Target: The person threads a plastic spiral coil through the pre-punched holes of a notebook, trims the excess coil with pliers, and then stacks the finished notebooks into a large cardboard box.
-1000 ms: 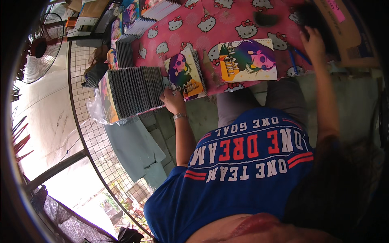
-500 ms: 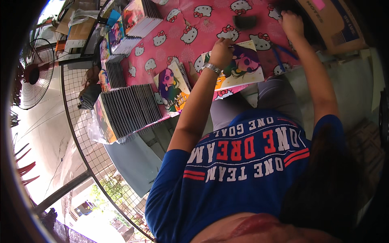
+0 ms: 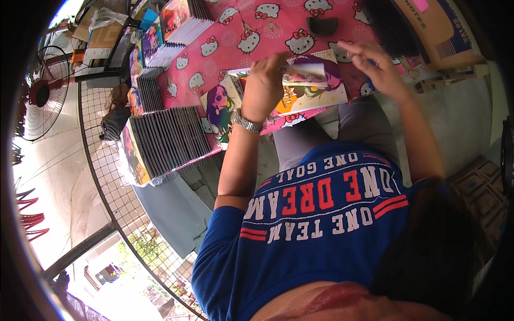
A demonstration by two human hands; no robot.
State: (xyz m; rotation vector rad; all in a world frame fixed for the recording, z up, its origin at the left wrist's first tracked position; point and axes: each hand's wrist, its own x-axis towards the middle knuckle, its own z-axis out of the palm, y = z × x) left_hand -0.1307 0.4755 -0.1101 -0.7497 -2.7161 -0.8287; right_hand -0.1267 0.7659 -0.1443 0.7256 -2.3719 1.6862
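Illustrated notebook [image 3: 316, 97] lies on pink tablecloth [image 3: 227, 56], near edge; pale blurred strip [image 3: 308, 73] now across it. Right hand [image 3: 379, 69] swung in, fingers spread; left hand [image 3: 265, 85] curled, can't tell if pinching. Both now at notebook.

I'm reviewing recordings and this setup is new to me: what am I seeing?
There is no machine: a person works bare-handed. Every picture comes from one wide head-worn camera looking down, so straight edges bend. On the pink table covering are an illustrated cover and, to its left, a row of spiral-bound notebooks; a cardboard box is at the right. The left hand is at the illustrated cover's left end, by a pale blurred shape; I cannot tell whether it grips that. The right hand is open, holding nothing visible.
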